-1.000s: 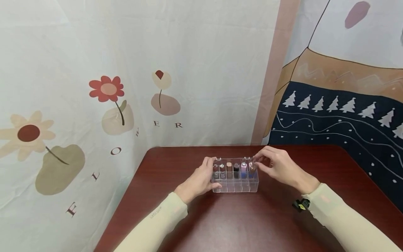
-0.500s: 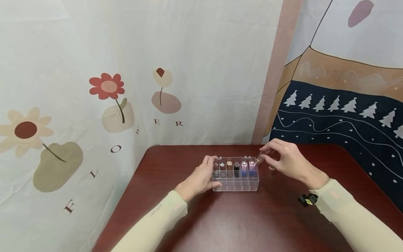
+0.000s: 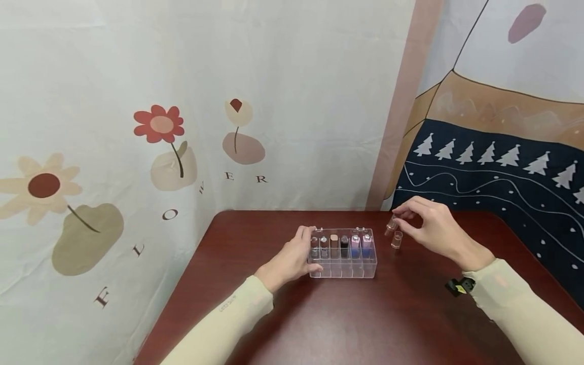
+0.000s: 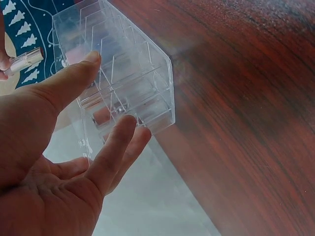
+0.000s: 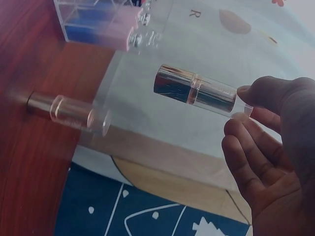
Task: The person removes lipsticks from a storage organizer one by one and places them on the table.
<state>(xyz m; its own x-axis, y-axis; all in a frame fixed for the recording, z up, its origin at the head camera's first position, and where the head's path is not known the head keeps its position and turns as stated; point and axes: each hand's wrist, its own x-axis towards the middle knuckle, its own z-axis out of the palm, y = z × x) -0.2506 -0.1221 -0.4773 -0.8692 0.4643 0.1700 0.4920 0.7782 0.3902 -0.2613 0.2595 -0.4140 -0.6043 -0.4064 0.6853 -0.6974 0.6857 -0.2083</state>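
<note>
A clear lidded organizer box [image 3: 343, 269] with small compartments sits on the table, its back row filled with upright lipstick tubes, including two pink-and-blue ones [image 3: 367, 244]. My left hand [image 3: 288, 262] holds the box by its left end, thumb at the front and fingers round the side and back. To the right of the box, my right hand [image 3: 432, 227] pinches a lipstick tube [image 5: 194, 91] by its clear end between thumb and fingers. This tube has a shiny metallic base. A similar lipstick tube [image 5: 74, 114] stands on the table close by, apart from the held one.
The dark red wooden table [image 3: 328, 319] runs back to a pale flower-printed cloth [image 3: 310, 101]. A navy cloth with tree prints [image 3: 483, 177] hangs behind on the right. A small black device [image 3: 460, 286] is strapped at the right wrist.
My right hand has lifted the lipstick tube away from the box's right end and carried it rightward, beside the standing tube. The left hand stays on the box.
</note>
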